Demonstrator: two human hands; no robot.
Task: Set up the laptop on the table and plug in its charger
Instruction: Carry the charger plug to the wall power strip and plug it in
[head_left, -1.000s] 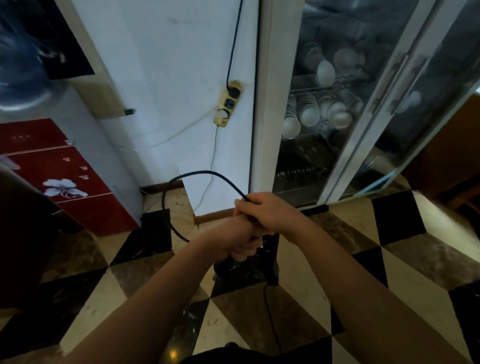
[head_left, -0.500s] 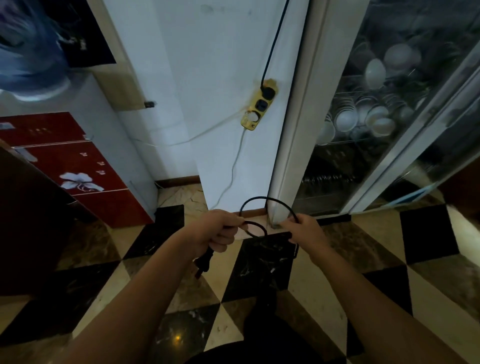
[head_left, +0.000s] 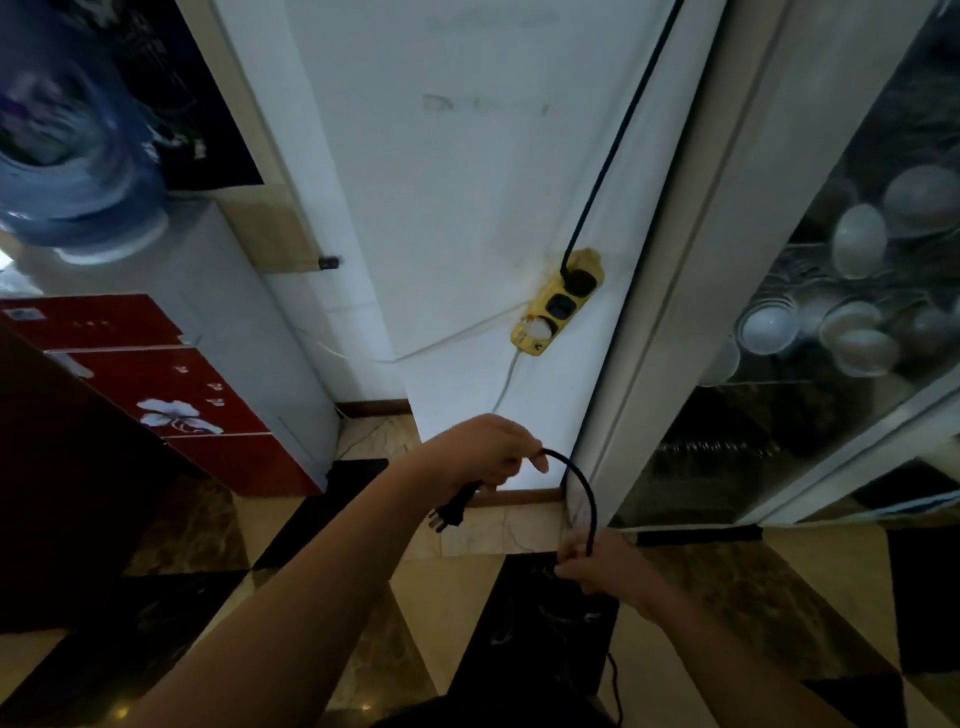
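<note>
Left hand (head_left: 480, 451) grips plug (head_left: 451, 512); right hand (head_left: 602, 564) pinches cord (head_left: 586, 486)

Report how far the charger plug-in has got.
Done: the cord is unwound enough to span both hands. In hand: the left hand grips the black cord near its plug; the right hand holds it lower down. Left: pushing the plug into the yellow power strip. No laptop is in view.

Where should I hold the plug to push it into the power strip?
Grip the plug by its black body, behind the prongs, coming from the cord side. It hangs prongs-down below the left hand, which holds the cord just above it. The power strip on the wall seems to have a free middle socket.
</note>
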